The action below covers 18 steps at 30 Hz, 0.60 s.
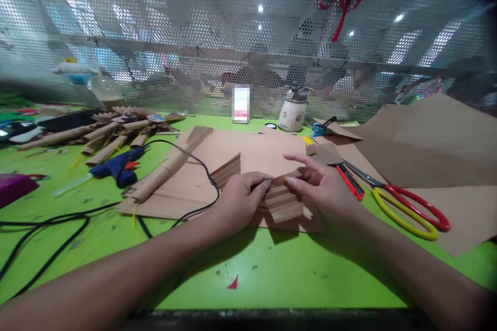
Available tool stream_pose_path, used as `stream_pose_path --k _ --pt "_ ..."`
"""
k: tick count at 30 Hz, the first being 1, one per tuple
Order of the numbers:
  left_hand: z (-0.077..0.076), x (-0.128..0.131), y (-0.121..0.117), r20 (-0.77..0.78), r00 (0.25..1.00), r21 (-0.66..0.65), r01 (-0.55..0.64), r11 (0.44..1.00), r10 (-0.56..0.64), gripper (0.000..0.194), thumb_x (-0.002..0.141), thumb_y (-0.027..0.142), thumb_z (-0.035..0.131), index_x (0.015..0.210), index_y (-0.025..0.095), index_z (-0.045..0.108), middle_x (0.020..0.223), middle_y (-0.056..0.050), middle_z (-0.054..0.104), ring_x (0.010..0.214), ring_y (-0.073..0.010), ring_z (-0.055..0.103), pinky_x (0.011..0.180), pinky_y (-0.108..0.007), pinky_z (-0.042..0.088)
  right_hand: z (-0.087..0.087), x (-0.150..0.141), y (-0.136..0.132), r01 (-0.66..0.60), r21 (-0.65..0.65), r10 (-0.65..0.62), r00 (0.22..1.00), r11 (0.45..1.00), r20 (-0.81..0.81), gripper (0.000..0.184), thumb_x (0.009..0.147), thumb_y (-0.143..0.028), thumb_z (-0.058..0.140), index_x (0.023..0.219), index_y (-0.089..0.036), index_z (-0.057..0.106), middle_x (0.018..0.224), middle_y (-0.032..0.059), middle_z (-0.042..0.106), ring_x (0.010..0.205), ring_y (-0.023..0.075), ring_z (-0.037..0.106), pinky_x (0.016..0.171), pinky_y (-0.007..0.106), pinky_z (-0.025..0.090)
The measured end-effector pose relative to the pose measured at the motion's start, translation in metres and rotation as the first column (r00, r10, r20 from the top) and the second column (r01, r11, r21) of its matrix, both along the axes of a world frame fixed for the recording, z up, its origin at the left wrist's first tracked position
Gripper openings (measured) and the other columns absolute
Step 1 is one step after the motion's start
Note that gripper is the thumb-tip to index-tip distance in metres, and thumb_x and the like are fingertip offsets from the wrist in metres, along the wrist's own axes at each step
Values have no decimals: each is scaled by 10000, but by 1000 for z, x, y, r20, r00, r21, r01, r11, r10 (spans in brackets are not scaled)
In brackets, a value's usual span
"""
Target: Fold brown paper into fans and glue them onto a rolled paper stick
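Observation:
Between my two hands is a small piece of pleated brown paper (285, 201), its folds running across it. My left hand (243, 196) pinches its upper left edge between thumb and fingers. On the upper right edge, the thumb and a finger of my right hand (320, 183) grip it, with the index finger stretched out. Beneath lies a stack of flat brown paper sheets (248, 145). A second pleated piece (229, 170) rests on the stack, partly behind my left hand. A rolled paper tube (166, 173) lies along the stack's left side.
Scissors (388, 191) and a red utility knife (351, 183) lie right of my right hand. A blue glue gun (118, 165) trails a black cable (209, 173) across the stack. Paper rolls (104, 134), a phone (241, 103), a bottle (293, 111) and large brown paper (419, 139) stand or lie farther back.

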<state>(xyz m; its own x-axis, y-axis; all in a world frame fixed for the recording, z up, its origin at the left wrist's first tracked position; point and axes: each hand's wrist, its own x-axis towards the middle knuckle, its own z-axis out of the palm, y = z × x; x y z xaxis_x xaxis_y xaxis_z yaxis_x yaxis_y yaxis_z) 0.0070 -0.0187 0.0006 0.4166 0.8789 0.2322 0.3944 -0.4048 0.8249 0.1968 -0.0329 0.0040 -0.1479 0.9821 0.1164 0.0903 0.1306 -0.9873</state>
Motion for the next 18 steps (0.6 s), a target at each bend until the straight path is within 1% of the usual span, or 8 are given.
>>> stream_pose_path --k 2,5,6,8,10,12,15,18 --pt "-2 1 0 46 999 -44 9 999 -7 266 865 239 495 992 167 717 863 -45 718 769 -166 629 709 -263 476 2 0 -1 -49 18 49 999 999 11 514 738 -215 689 1235 -230 559 819 19 668 730 147 612 635 273 492" --pt "-4 2 -2 149 989 -124 11 992 8 306 853 273 522 1094 157 672 788 -44 701 672 -148 609 623 -257 481 4 2 -1 -120 -48 120 993 992 -14 333 713 -200 708 1043 -194 667 885 42 686 771 150 625 679 280 509" --pt "-3 3 -3 184 983 -144 19 989 8 329 844 282 540 1124 155 655 798 -49 702 669 -147 610 619 -260 487 4 3 -1 -123 -72 121 992 990 -22 272 707 -203 714 977 -183 687 882 45 689 768 151 630 686 285 515" --pt "-1 4 -5 235 972 -150 38 988 -2 346 816 285 588 1130 155 654 885 -73 711 743 -164 634 674 -282 508 6 4 -2 -95 -88 93 995 992 -31 213 698 -207 727 906 -174 701 850 40 694 749 148 637 694 290 525" --pt "1 4 -7 236 972 -92 27 995 -4 311 791 265 624 1078 164 687 977 -86 710 846 -184 643 764 -309 513 7 5 -3 -62 -83 58 997 995 -43 214 691 -214 738 898 -177 702 825 35 700 738 147 643 700 292 532" --pt "3 4 -7 191 981 -3 -18 1000 18 269 782 239 630 1032 182 712 980 -78 712 878 -192 639 801 -324 507 7 3 -4 -41 -75 38 998 996 -44 221 686 -234 746 896 -181 703 826 40 707 747 156 651 708 305 539" --pt "3 2 -5 146 988 82 -64 995 52 231 791 227 613 987 191 730 885 -68 713 814 -187 635 750 -326 510 4 0 -6 -1 -37 -1 999 999 -43 264 674 -272 755 918 -187 701 868 59 713 781 187 662 725 345 547" --pt "2 0 -4 148 988 128 -65 990 46 206 810 224 592 954 190 736 833 -61 700 764 -169 627 708 -309 505 0 -4 -6 55 61 -55 998 997 -4 272 678 -286 752 921 -177 698 892 77 711 808 207 658 741 369 541"
